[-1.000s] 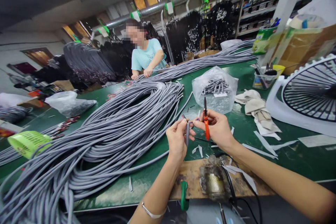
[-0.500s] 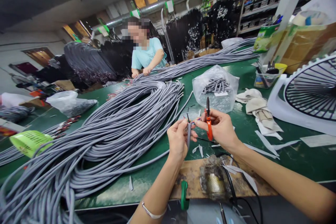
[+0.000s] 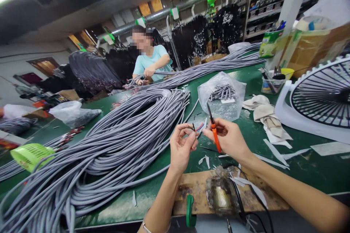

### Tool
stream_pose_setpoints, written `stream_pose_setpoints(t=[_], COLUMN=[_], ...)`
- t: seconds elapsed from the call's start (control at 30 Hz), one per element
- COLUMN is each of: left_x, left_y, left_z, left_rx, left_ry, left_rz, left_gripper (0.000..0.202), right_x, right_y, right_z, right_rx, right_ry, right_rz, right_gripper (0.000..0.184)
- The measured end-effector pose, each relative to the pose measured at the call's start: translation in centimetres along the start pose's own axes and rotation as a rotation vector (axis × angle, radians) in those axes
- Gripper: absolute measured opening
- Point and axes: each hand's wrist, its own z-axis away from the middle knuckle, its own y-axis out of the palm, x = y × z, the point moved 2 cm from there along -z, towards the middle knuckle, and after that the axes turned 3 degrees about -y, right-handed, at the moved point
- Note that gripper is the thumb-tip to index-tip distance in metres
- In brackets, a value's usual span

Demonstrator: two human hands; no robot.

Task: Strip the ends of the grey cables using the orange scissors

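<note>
My left hand (image 3: 182, 147) is closed in a pinch around the end of a grey cable, whose sheath is mostly hidden by the fingers. Thin red, blue and white wires (image 3: 201, 127) fan out from it to the right, and a short black piece sticks up by the fingertips. My right hand (image 3: 229, 136) is wrapped around orange-handled snips (image 3: 215, 134), the dark tip pointing up and away. Its thumb and forefinger are close to the wire ends; whether they touch them I cannot tell.
Coiled grey cables (image 3: 128, 131) cover the left of the green table. Beyond my hands stands a clear bag (image 3: 222, 94) of short grey pieces. A fan (image 3: 325, 98), cloth gloves (image 3: 264, 111) and a soldering fixture (image 3: 222, 193) on a board are nearby. A co-worker (image 3: 153, 60) handles cables opposite.
My left hand has turned, so the grey sheath no longer shows and the wires are spread apart. The snips have tilted leftward at the tip. The co-worker's hands have shifted and lifted some cable.
</note>
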Motion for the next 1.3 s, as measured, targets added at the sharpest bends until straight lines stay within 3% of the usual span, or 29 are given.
stream_pose_setpoints(t=[0.2, 0.37, 0.5, 0.63, 0.9, 1.03, 1.1, 1.17, 1.23, 1.3], left_x=[-0.4, -1.0, -1.6, -1.4, -0.7, -1.0, -1.7, -2.9, -4.0, -4.7], left_y=[-0.4, -0.8, -0.7, -0.6, -0.6, -0.5, -0.8, -1.2, -2.1, -3.5], left_z=[0.2, 0.5, 0.9, 1.1, 1.2, 0.6, 0.9, 2.3, 4.9, 8.3], left_rx=[-0.076, -0.127, -0.096, -0.067, -0.199, -0.265, -0.325, -0.406, -0.471, -0.476], left_ry=[0.114, 0.352, 0.533, 0.627, 0.491, 0.345, 0.363, 0.47, 0.525, 0.415], left_rz=[-0.182, -0.461, -0.699, -0.752, -0.626, -0.674, -0.786, -0.964, -1.135, -1.234], left_gripper=[0.012, 0.004, 0.014, 0.018, 0.024, 0.015, 0.014, 0.019, 0.026, 0.03], right_x=[0.6, 0.1, -0.5, -0.5, -0.7, -0.7, -0.6, -0.5, -0.6, -1.0], right_y=[0.1, 0.5, 0.4, 0.3, 0.2, -0.2, -0.8, -1.4, -2.2, -3.2], right_z=[0.7, 0.9, 1.2, 1.3, 1.6, 1.0, 0.4, -0.3, -0.9, -1.4], right_rx=[0.071, 0.123, 0.162, 0.192, 0.188, 0.136, 0.066, 0.04, 0.095, 0.21], right_ry=[-0.269, -0.304, -0.315, -0.354, -0.413, -0.41, -0.371, -0.283, -0.154, -0.019], right_rz=[0.537, 0.701, 0.793, 0.875, 0.918, 0.863, 0.906, 1.011, 1.145, 1.253], right_gripper=[0.027, 0.032, 0.029, 0.024, 0.02, 0.037, 0.044, 0.046, 0.044, 0.038])
